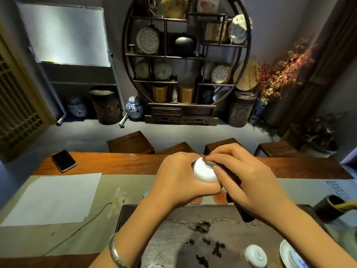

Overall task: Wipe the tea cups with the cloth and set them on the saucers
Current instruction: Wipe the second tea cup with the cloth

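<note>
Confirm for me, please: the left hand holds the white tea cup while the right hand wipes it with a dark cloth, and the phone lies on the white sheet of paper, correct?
Nearly right. The head view shows the left hand holding the white tea cup and the right hand working the dark cloth on it, but the phone lies on the bare wooden table, beyond the white sheet of paper.
</note>
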